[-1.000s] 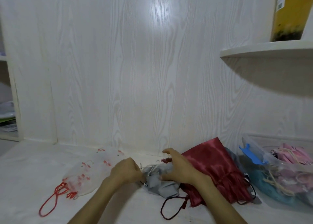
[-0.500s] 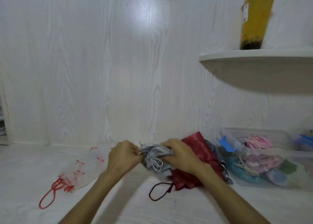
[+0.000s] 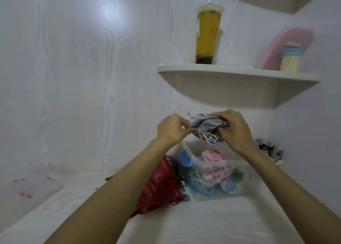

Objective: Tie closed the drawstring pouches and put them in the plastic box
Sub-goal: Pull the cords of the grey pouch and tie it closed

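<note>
Since the earlier frame, the grey pouch (image 3: pixel 206 127) has been lifted off the surface and is now held in the air above the plastic box (image 3: pixel 217 175). The red pouch (image 3: pixel 158 184) lies just left of the box; the sheer white pouch (image 3: pixel 31 190) lies well to the left. The left hand (image 3: pixel 171 129) pinches the drawstring (image 3: pixel 208 138), fingers curled. The right hand (image 3: pixel 234 131) grips the pouch's bunched body. Beyond, above the box, a shelf (image 3: pixel 238 73) carries a yellow drink cup (image 3: pixel 207 35).
</note>
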Motion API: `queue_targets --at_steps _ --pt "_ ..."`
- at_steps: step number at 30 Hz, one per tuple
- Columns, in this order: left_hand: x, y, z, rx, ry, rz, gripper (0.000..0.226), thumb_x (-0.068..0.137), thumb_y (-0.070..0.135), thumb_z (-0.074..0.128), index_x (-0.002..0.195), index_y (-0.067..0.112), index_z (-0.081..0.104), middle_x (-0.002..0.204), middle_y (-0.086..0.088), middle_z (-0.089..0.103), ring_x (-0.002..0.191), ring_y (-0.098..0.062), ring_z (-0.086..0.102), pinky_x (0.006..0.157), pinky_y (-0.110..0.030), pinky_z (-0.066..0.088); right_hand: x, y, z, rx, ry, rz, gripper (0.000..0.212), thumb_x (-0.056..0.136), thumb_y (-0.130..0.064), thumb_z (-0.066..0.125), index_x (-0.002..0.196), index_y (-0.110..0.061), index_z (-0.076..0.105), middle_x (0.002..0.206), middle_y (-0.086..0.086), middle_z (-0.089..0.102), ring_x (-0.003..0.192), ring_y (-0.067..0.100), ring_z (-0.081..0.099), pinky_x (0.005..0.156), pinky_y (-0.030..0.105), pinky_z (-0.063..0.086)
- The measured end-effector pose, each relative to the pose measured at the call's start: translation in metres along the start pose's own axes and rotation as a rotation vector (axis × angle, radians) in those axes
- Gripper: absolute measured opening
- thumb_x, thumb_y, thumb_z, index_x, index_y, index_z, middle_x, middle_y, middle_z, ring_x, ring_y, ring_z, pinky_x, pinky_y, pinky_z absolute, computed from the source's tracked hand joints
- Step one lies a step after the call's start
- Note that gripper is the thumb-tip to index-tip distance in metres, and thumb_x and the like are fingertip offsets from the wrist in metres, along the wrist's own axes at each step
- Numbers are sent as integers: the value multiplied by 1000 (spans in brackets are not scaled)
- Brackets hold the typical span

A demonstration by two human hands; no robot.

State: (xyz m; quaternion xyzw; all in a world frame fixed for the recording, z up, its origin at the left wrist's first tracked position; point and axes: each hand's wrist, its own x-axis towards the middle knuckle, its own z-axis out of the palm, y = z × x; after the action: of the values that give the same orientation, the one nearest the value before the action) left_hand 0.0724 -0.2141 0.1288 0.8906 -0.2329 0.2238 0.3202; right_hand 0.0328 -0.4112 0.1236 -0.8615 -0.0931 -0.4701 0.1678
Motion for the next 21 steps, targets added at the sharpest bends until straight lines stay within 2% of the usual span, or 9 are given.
queue_targets --at_steps 1,3,5,6,10,12,16,19,21 --pt "7 4 19 32 -133 18 26 87 38 63 104 21 72 114 -3 69 107 -25 62 87 -33 50 -8 17 2 -66 -26 28 40 73 -1 58 108 -16 69 98 7 65 93 26 56 75 35 45" --pt "11 7 49 89 -398 4 36 90 36 59 119 16 64 126 -10 61 118 -30 55 97 -37 46 -25 48 12 -43 -312 108 38 74 0 52 106 -10 70 101 11 69 97 30 62 78 30 45" --pt "10 4 67 134 -461 -13 43 90 33 60 131 19 56 133 -10 56 123 -30 50 102 -38 42 -40 66 15 81 -669 314 38 87 0 47 121 -9 62 121 9 63 114 26 58 95 29 43" --pt "9 3 73 132 -428 10 44 91 31 58 134 20 53 135 -9 55 124 -29 49 102 -39 42 -42 72 13 121 -723 391 38 93 -3 43 127 -10 58 130 7 57 122 24 52 104 31 39" --pt "8 8 89 70 -417 225 34 100 23 41 131 18 55 129 -10 59 116 -32 53 93 -37 43 -34 75 4 166 -544 353 38 100 -16 32 121 -19 63 127 0 60 116 18 55 105 37 39" --pt "12 16 94 88 -531 202 35 101 27 37 128 15 55 128 -12 58 115 -31 53 90 -34 40 -30 69 2 92 -679 309 38 101 -23 30 118 -22 65 122 -3 62 111 18 57 101 36 42" --pt "27 24 116 142 -839 1 45 101 30 32 143 13 40 147 -8 41 130 -28 43 110 -37 34 -29 62 6 -149 -1042 450 46 103 -33 23 129 -9 52 137 15 49 123 28 48 104 36 34" --pt "36 23 129 67 -940 -80 46 101 25 33 144 10 37 146 -12 43 127 -30 47 107 -40 39 -26 57 13 -186 -1077 531 49 102 -36 25 141 -8 38 147 14 39 134 28 38 106 29 30" --pt "33 27 124 82 -820 -36 40 99 24 40 133 8 50 135 -13 53 116 -28 54 96 -36 44 -28 62 14 -150 -1019 496 37 101 -29 33 124 -11 55 127 8 55 126 27 47 92 27 38"
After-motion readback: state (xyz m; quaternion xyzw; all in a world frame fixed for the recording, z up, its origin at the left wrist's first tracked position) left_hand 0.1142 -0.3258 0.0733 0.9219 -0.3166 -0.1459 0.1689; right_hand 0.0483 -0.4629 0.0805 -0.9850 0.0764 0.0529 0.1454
